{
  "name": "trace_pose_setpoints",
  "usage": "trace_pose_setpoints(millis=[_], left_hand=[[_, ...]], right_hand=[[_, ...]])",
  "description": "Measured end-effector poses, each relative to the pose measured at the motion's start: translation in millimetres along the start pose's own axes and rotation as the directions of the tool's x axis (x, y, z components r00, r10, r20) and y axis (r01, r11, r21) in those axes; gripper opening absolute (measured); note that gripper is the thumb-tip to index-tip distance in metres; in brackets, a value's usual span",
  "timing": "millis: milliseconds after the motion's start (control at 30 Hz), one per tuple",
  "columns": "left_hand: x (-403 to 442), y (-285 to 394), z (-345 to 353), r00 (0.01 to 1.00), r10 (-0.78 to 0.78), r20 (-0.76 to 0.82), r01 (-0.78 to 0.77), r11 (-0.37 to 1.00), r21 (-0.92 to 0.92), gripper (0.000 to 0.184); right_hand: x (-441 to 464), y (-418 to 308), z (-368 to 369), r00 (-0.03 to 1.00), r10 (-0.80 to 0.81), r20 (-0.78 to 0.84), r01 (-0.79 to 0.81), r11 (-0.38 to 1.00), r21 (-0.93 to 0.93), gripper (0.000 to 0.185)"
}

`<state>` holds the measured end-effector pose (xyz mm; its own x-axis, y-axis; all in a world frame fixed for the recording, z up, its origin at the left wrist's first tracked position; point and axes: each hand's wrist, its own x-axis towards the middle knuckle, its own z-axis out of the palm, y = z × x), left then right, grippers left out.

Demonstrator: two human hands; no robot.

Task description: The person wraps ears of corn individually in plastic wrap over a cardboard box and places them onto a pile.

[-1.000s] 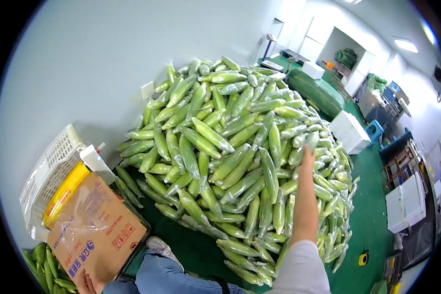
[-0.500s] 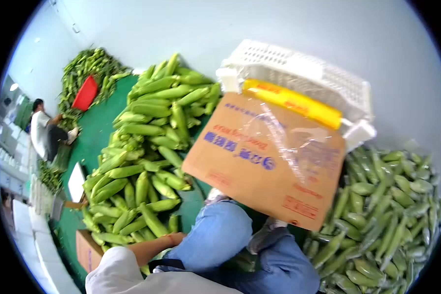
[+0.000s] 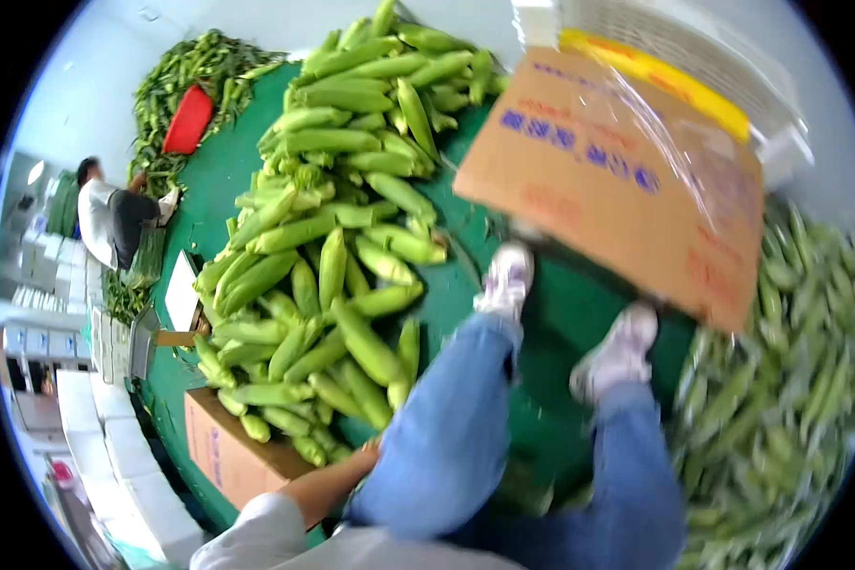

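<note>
My left forearm reaches down beside my bent left knee, and my left hand is partly tucked behind the jeans, its fingers hidden. It is nearest to a big heap of green-husked corn on the green floor. An opened cardboard box sits at the heap's lower edge, close to my forearm. My right hand is out of view. In front of my feet a flat cardboard sheet, with clear plastic film across it, lies against a yellow bar.
A white perforated crate stands behind the yellow bar. Corn in clear plastic is piled at right. A seated person is at far left, near a red basin and another corn pile. White boxes line the left side.
The view has tilted down and left, so the cardboard sits higher and farther right. My legs have spread and both shoes now show on the floor. My left arm stays beside the knee.
</note>
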<state>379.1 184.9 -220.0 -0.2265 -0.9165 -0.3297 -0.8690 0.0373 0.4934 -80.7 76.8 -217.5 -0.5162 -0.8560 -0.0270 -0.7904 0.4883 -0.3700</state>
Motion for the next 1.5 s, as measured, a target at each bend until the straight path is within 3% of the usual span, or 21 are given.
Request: trace_pose_setpoints(millis=[67,133,167,200,233,300,333,367,400,500,600,767,867,967,1067,1333,1367,1400,1433,1467,1500], left_hand=[[-6,-3,-25,1.000,0.020,0.001,-0.020,0.994,-0.110,0.027],[-15,6,-81,0.995,0.019,-0.103,-0.058,0.920,-0.387,0.028],[-32,27,-126,0.975,0.076,-0.208,-0.189,0.776,-0.602,0.028],[-48,48,-167,0.890,0.322,-0.324,-0.453,0.528,-0.718,0.028],[-101,110,-206,0.881,0.073,-0.467,-0.473,0.092,-0.876,0.034],[-180,157,-265,0.589,0.405,-0.699,-0.612,-0.341,-0.713,0.037],[-220,180,-296,0.389,0.534,-0.751,-0.516,-0.549,-0.657,0.041],[-221,183,-303,0.041,0.701,-0.712,-0.425,-0.632,-0.647,0.010],[-219,184,-309,-0.317,0.739,-0.595,-0.327,-0.674,-0.663,0.042],[-250,193,-300,-0.181,0.729,-0.661,-0.364,-0.674,-0.644,0.044],[-229,189,-295,-0.266,0.719,-0.642,-0.330,-0.693,-0.640,0.045],[-223,192,-292,-0.012,0.625,-0.781,-0.391,-0.722,-0.571,0.038],[-193,174,-303,-0.048,0.751,-0.659,-0.428,-0.612,-0.665,0.042],[-182,178,-299,0.101,0.616,-0.781,-0.412,-0.688,-0.597,0.038],[-157,166,-302,0.192,0.606,-0.772,-0.468,-0.635,-0.615,0.037],[-54,141,-294,0.199,0.436,-0.877,-0.586,-0.665,-0.464,0.033],[-20,112,-292,0.006,0.622,-0.783,-0.671,-0.578,-0.464,0.047],[16,104,-264,0.028,0.423,-0.905,-0.694,-0.643,-0.323,0.042],[43,86,-238,0.440,0.361,-0.822,-0.859,-0.100,-0.503,0.035],[71,68,-213,0.772,0.234,-0.592,-0.628,0.430,-0.649,0.028],[130,84,-202,0.860,-0.039,-0.509,-0.453,0.400,-0.796,0.018]], right_hand=[[-52,0,-21,1.000,0.026,0.008,-0.026,0.999,0.029,0.036],[-100,-7,-31,0.999,0.031,-0.023,-0.030,0.998,0.047,0.036],[-128,-11,-34,0.999,0.035,-0.036,-0.032,0.997,0.075,0.036],[-155,-15,-36,0.999,0.039,-0.036,-0.035,0.993,0.108,0.036],[-189,-17,-39,0.998,0.049,-0.024,-0.045,0.988,0.147,0.036],[-263,-19,-41,0.997,0.072,0.004,-0.071,0.966,0.249,0.035],[-306,-18,-41,0.996,0.083,0.032,-0.089,0.946,0.311,0.035],[-339,-17,-40,0.992,0.108,0.063,-0.123,0.928,0.352,0.035],[-373,-16,-37,0.984,0.142,0.103,-0.172,0.904,0.391,0.035],[-426,-12,-29,0.947,0.229,0.224,-0.308,0.843,0.442,0.034],[-423,-23,-23,0.926,0.241,0.290,-0.355,0.816,0.456,0.034],[-397,-56,-8,0.915,0.126,0.383,-0.306,0.836,0.455,0.033],[-374,-77,0,0.897,0.041,0.439,-0.260,0.853,0.452,0.033],[-358,-90,10,0.863,-0.006,0.505,-0.241,0.873,0.423,0.032],[-346,-103,22,0.822,-0.043,0.568,-0.225,0.892,0.393,0.032],[-278,-97,27,0.770,-0.002,0.638,-0.234,0.929,0.285,0.031],[-262,-92,26,0.782,0.015,0.623,-0.233,0.934,0.270,0.030],[-250,-85,25,0.798,0.044,0.600,-0.239,0.939,0.249,0.030],[-239,-75,24,0.816,0.077,0.573,-0.245,0.944,0.223,0.030],[-230,-64,21,0.835,0.127,0.536,-0.266,0.945,0.191,0.030],[-222,-48,17,0.848,0.183,0.498,-0.295,0.943,0.156,0.030]])
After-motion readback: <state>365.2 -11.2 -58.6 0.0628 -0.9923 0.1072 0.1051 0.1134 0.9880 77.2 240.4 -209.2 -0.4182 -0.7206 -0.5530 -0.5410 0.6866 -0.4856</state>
